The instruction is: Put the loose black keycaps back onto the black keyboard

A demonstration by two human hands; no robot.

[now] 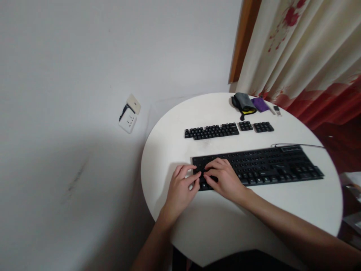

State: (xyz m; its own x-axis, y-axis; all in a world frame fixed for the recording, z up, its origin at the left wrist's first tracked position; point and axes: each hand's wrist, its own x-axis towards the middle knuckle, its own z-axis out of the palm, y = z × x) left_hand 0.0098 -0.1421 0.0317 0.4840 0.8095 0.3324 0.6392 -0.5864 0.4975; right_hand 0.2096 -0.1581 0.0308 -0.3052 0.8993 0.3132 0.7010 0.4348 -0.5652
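A black keyboard [265,173] lies lengthwise on the round white table [282,207], many of its upper key positions bare, with caps along the front rows and at the right end. Over its left end, my left hand [182,184] bends its fingers, thumb and index drawn close together at the keys. My right hand [224,177] meets it from the other side, its fingers curled in a pinch at the same spot. Whatever lies between the fingertips is too small and hidden to make out. Behind the keyboard, loose black keycaps [213,131] are laid out in rows.
Two smaller keycap groups [263,127] sit to the right of the long rows. Further back lie a folded grey cloth [244,102], a purple cloth [260,104] and a small dark-and-clear item [277,110]. A cable [299,144] runs off the right edge. A wall with a socket [128,120] borders the left.
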